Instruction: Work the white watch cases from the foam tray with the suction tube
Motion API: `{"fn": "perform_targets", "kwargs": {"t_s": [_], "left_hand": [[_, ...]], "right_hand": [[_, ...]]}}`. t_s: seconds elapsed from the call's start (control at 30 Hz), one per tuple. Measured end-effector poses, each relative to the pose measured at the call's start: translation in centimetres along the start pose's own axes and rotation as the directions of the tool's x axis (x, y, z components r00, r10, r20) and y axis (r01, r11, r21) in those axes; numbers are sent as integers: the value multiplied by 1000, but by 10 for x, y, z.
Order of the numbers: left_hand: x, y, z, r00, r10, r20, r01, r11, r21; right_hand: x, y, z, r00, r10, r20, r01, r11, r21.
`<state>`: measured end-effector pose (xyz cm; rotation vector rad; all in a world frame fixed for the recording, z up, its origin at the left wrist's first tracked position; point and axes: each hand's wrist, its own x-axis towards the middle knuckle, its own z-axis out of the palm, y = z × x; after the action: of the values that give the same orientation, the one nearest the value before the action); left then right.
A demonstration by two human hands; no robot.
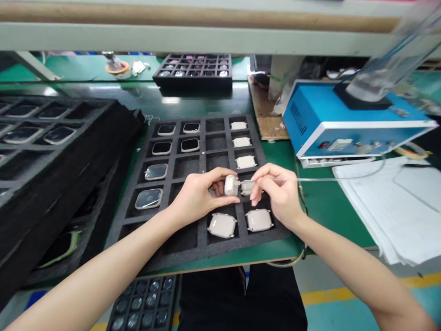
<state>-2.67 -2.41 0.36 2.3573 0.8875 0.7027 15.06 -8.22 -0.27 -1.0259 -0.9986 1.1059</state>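
Observation:
My left hand (196, 197) grips a beige watch case (231, 185) between thumb and fingers, tilted up on edge above a black foam tray (179, 255). My right hand (280, 193) pinches the end of a thin clear tube (324, 179), whose tip reaches the side of that case; whether it touches cannot be made out. Below the hands, beige watch cases (259, 220) lie back up in the tray's right columns. Watches with dark screens (149, 198) fill pockets on the left side. One more case in a pocket is partly hidden by my right fingers.
To the right stands a blue machine (317, 133) with a clear cylinder (375, 78) on top and papers (396, 202) in front. Stacked black foam trays (86, 170) rise at the left. Another compartment tray (196, 85) sits behind, under a low shelf beam (206, 37).

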Motion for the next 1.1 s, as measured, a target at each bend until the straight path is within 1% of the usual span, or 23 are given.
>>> {"fn": "perform_targets", "kwargs": {"t_s": [0.13, 0.3, 0.57, 0.87, 1.1], "left_hand": [[0, -2, 0, 999, 34, -26, -32, 998, 45], [1, -8, 2, 996, 70, -59, -66, 995, 73], [1, -5, 0, 998, 52, -41, -47, 993, 105], [0, -5, 0, 999, 47, -21, -44, 991, 127], [0, -4, 0, 998, 58, -33, -53, 990, 128]], "right_hand": [[1, -1, 2, 1000, 22, -7, -22, 1000, 21], [5, 2, 2, 999, 50, 16, -51, 997, 59], [6, 4, 2, 997, 74, 26, -76, 990, 121], [7, 5, 1, 998, 60, 35, -64, 992, 108], [6, 4, 2, 997, 68, 36, -71, 992, 99]]}}
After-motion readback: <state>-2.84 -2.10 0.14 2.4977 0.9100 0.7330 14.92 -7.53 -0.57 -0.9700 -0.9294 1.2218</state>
